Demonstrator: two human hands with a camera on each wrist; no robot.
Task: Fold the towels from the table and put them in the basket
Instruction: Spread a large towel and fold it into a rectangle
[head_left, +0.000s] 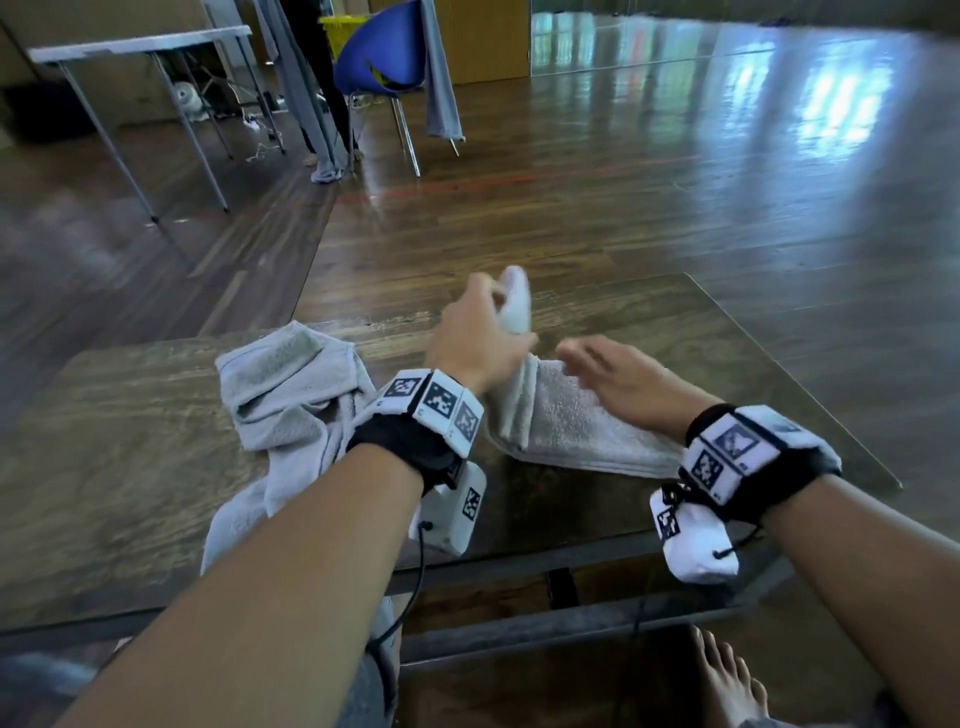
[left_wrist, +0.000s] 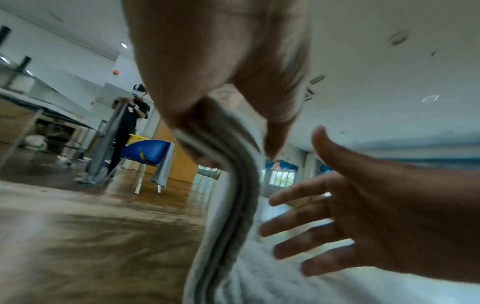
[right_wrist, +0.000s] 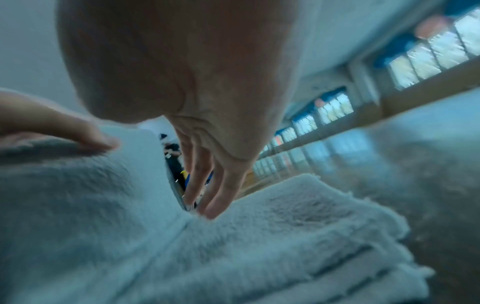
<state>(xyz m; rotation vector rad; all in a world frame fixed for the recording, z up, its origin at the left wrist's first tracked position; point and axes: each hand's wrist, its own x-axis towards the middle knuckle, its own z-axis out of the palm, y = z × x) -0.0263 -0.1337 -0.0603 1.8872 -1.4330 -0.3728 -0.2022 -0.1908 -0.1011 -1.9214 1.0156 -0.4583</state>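
Observation:
A pale grey towel (head_left: 566, 421) lies partly folded on the dark wooden table (head_left: 727, 364). My left hand (head_left: 480, 340) grips one end of it and lifts that end above the table; in the left wrist view the layered edge of the towel (left_wrist: 233, 195) hangs from my pinching fingers. My right hand (head_left: 608, 371) is flat with straight fingers on the towel's lying part; the right wrist view shows its fingertips (right_wrist: 210, 209) touching the towel (right_wrist: 259, 246). A second, crumpled grey towel (head_left: 280, 395) lies at the left. No basket shows near the table.
The table's near edge (head_left: 467, 566) runs below my wrists, with my bare foot (head_left: 727, 680) under it. Beyond are wooden floor, a blue chair (head_left: 379, 57) draped with cloth, a white folding table (head_left: 140, 47), a yellow bin (head_left: 340, 26) and another person standing.

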